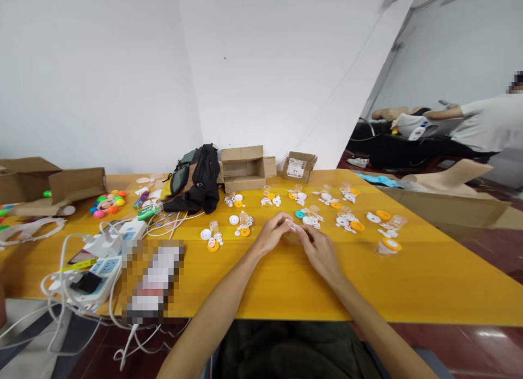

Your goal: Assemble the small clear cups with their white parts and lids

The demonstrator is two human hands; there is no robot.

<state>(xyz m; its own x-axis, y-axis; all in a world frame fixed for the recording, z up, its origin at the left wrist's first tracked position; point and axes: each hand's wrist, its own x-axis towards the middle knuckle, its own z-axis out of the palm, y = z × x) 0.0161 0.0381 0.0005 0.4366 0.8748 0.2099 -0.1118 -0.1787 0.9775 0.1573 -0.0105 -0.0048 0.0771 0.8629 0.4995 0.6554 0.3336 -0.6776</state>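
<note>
My left hand [274, 232] and my right hand [321, 251] meet over the middle of the table. Between their fingertips they pinch a small white plastic part [291, 225], whose exact shape is mostly hidden by the fingers. Just beyond my hands lie a teal ring [300, 214] and a white disc [307, 220] with small dotted pieces. To the left sit an orange ring [245, 232], a clear cup [214, 226] and white discs. On the right are an orange lid [391, 244] and another orange ring [357, 226] among clear and white parts.
Power strips [107, 273] with tangled white cables and a blurred-out phone [155, 281] lie at the left. A backpack [200, 177] and small cardboard boxes [245, 183] stand at the back. Colourful balls [109, 205] lie far left. Another person [482, 123] is at the far right.
</note>
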